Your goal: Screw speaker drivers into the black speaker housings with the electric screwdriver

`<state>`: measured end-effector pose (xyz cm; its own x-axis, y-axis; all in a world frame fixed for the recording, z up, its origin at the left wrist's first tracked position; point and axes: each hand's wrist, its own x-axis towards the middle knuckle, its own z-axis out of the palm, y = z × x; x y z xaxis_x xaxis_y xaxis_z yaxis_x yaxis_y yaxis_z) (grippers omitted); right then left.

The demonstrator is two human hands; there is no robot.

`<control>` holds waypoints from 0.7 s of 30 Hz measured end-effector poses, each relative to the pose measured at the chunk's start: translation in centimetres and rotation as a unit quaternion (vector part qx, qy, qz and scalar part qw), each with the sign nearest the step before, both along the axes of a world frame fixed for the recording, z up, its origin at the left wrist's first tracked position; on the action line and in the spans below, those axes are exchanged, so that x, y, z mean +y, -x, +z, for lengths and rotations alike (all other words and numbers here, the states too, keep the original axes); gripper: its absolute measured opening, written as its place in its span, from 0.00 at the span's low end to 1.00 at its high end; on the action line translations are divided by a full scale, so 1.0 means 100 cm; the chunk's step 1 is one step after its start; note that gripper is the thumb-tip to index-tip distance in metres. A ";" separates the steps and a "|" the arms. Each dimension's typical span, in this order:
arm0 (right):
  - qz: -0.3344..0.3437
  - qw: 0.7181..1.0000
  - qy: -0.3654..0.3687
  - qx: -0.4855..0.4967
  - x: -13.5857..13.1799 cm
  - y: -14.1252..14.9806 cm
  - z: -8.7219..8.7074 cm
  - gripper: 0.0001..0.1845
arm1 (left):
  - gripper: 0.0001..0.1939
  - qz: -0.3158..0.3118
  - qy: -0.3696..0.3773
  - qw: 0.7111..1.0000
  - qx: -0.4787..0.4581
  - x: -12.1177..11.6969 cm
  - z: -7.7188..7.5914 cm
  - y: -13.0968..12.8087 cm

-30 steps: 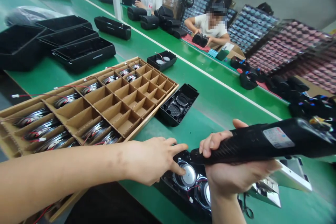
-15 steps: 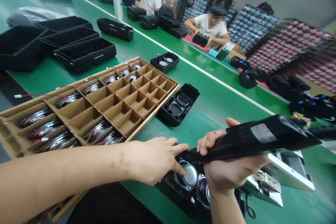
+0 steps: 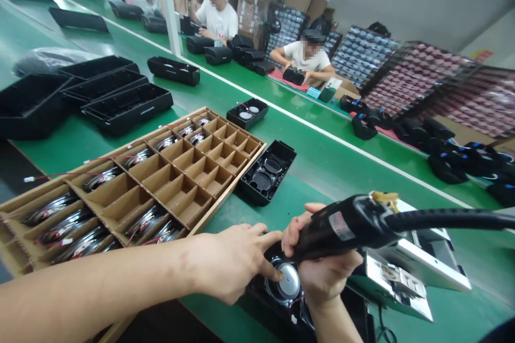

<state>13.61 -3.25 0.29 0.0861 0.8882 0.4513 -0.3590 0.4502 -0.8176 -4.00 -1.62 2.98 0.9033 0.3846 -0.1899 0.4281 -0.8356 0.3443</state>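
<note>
The right hand [image 3: 322, 273] grips a screwdriver [image 3: 346, 228]; the open left hand [image 3: 231, 262], beside cardboard dividers [image 3: 173, 171], touches a speaker driver [image 3: 287, 281].

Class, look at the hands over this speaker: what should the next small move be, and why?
Probably lower the electric screwdriver in the right hand toward the edge of the round speaker driver, since the left hand is pressing that driver into the black speaker housing. The screwdriver's tip is hidden.

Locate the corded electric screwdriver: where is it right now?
In the head view, the corded electric screwdriver is gripped in the right hand at lower right, just above a round speaker driver under the left hand's fingers.
</note>
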 end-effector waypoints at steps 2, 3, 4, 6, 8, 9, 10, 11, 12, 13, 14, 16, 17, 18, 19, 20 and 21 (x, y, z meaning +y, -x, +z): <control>0.010 1.000 0.004 0.004 0.000 0.001 -0.001 0.37 | 0.37 0.001 0.005 1.000 0.001 0.001 -0.001 0.000; 0.009 1.000 0.006 0.008 -0.001 0.003 -0.002 0.38 | 0.37 0.001 0.006 1.000 0.005 0.001 -0.001 0.001; 0.010 1.000 0.010 0.013 -0.001 0.004 -0.002 0.38 | 0.37 0.001 0.006 1.000 0.010 0.001 -0.001 0.000; 0.011 1.000 0.013 0.020 -0.002 0.007 -0.003 0.39 | 0.36 -0.001 0.005 1.000 0.017 0.002 0.001 0.000; 0.013 0.999 0.011 0.027 -0.002 0.007 -0.007 0.40 | 0.35 -0.003 0.008 1.000 0.028 0.003 0.005 -0.002; 0.017 0.999 0.011 0.029 -0.002 0.006 -0.010 0.40 | 0.34 -0.001 0.011 0.999 0.036 0.003 0.007 -0.003; 0.024 0.999 0.011 0.028 -0.001 0.005 -0.013 0.39 | 0.33 0.000 0.017 0.999 0.045 0.003 0.009 -0.003; 0.031 0.999 0.011 0.026 0.000 0.003 -0.017 0.39 | 0.33 0.002 0.024 0.998 0.054 0.003 0.011 -0.004; 0.039 0.999 0.012 0.022 0.002 0.001 -0.022 0.38 | 0.33 0.004 0.032 0.998 0.060 0.003 0.012 -0.004; 0.043 0.999 0.013 0.019 0.003 -0.001 -0.025 0.38 | 0.33 0.008 0.039 0.997 0.062 0.003 0.013 -0.004; 0.042 0.999 0.013 0.016 0.005 -0.003 -0.028 0.39 | 0.34 0.010 0.045 0.997 0.058 0.003 0.013 -0.003; 0.020 1.000 0.011 0.015 0.004 -0.004 -0.028 0.39 | 0.36 0.014 0.045 0.998 0.039 0.001 0.012 -0.001; 0.003 1.000 0.009 0.013 0.003 -0.005 -0.024 0.38 | 0.37 0.016 0.044 0.998 0.031 0.000 0.013 -0.001; -0.019 1.000 0.007 0.016 0.000 -0.007 -0.017 0.37 | 0.39 0.019 0.043 0.999 0.027 -0.002 0.013 -0.001; -0.047 0.998 0.007 0.027 -0.004 -0.010 -0.007 0.35 | 0.41 0.023 0.047 0.998 0.034 -0.003 0.015 -0.002; -0.075 0.996 0.005 0.041 -0.010 -0.016 0.004 0.33 | 0.43 0.031 0.055 0.996 0.055 -0.005 0.017 -0.003; -0.113 0.992 0.000 0.064 -0.016 -0.024 0.017 0.32 | 0.47 0.040 0.065 0.994 0.079 -0.007 0.020 -0.003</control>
